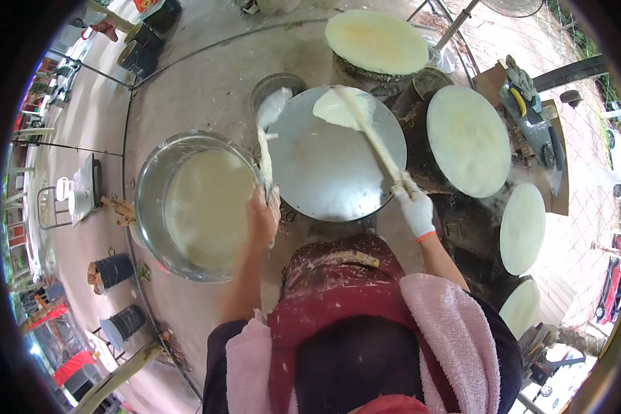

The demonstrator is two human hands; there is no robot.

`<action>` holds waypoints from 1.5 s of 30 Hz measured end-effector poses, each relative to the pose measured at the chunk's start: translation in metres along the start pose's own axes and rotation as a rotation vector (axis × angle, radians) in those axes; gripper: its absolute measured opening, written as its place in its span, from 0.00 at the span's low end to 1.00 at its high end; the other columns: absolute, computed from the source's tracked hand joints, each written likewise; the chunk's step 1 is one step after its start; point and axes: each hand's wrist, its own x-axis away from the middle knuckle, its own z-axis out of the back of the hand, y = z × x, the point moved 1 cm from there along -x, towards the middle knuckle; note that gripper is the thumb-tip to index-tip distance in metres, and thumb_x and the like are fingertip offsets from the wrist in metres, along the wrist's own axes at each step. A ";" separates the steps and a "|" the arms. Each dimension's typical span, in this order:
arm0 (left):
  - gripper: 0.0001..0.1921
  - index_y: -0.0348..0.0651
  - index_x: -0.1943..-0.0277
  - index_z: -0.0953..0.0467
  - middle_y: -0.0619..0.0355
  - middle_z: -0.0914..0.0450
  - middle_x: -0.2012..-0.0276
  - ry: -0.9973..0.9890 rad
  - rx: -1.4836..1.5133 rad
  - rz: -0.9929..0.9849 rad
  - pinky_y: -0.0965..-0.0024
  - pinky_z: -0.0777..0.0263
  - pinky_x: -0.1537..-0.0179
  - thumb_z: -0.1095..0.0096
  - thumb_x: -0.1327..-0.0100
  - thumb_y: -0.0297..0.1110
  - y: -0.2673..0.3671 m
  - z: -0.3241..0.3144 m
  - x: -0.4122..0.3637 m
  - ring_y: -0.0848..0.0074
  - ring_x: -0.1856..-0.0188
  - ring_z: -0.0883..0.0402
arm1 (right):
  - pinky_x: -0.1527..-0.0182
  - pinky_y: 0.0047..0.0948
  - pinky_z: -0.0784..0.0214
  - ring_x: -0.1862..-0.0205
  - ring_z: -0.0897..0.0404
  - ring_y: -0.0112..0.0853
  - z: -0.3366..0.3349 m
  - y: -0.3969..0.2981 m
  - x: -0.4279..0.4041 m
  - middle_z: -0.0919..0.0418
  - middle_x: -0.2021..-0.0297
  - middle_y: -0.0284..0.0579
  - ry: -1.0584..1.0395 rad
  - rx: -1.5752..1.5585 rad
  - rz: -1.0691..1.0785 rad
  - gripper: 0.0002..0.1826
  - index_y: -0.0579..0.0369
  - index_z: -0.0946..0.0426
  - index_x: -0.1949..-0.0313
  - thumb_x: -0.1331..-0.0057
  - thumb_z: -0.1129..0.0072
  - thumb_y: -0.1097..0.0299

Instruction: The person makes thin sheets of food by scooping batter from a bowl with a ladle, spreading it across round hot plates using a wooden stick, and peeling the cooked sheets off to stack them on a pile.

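My left hand (pixel 263 220) grips the batter-coated handle of a ladle (pixel 274 107); its blurred bowl hangs over the left edge of a round metal griddle (pixel 321 171). My right hand (pixel 415 207), in a white glove with an orange cuff, holds a wooden spreader (pixel 375 139). The spreader's far end rests at a pool of pale batter (pixel 336 109) near the far side of the griddle; its tip is blurred. Left of the griddle, beneath my left forearm, stands a wide metal basin (pixel 147 176) holding pale liquid batter (pixel 207 207).
Several griddles covered with pale rounds (pixel 376 41) (pixel 468 139) (pixel 522 227) curve around to my right, with steam near them. A bucket (pixel 277 83) stands behind the ladle. A cardboard sheet (pixel 559 191) with a yellow-handled tool (pixel 518 101) lies at far right. Black buckets (pixel 115 270) stand left.
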 end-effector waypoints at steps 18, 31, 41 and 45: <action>0.07 0.36 0.58 0.32 0.63 0.33 0.78 0.112 0.315 0.255 0.80 0.40 0.84 0.53 0.30 0.31 -0.008 0.012 0.060 0.84 0.84 0.36 | 0.57 0.18 0.31 0.61 0.25 0.21 -0.016 -0.011 -0.048 0.22 0.62 0.35 -0.666 -0.326 -0.336 0.17 0.61 0.26 0.48 0.35 0.43 0.70; 0.08 0.34 0.60 0.31 0.61 0.31 0.76 0.312 -0.545 -0.220 0.74 0.38 0.81 0.50 0.31 0.31 -0.046 0.004 0.110 0.80 0.79 0.29 | 0.46 0.22 0.35 0.51 0.26 0.23 0.020 -0.007 -0.117 0.22 0.52 0.40 -0.944 -0.276 0.010 0.20 0.63 0.29 0.44 0.35 0.45 0.73; 0.08 0.33 0.60 0.30 0.48 0.29 0.79 0.507 -0.307 0.085 0.61 0.34 0.72 0.48 0.33 0.31 -0.100 0.002 0.151 0.57 0.78 0.32 | 0.45 0.21 0.37 0.50 0.27 0.24 0.030 -0.009 -0.160 0.23 0.49 0.42 -1.162 -0.079 -0.061 0.21 0.62 0.28 0.43 0.35 0.42 0.68; 0.09 0.32 0.61 0.29 0.46 0.29 0.79 0.473 -0.428 0.362 0.59 0.34 0.72 0.48 0.33 0.32 -0.056 -0.003 0.132 0.55 0.77 0.29 | 0.43 0.24 0.36 0.46 0.27 0.25 0.034 -0.013 -0.206 0.23 0.48 0.44 -0.999 -0.182 0.114 0.24 0.63 0.29 0.42 0.35 0.41 0.67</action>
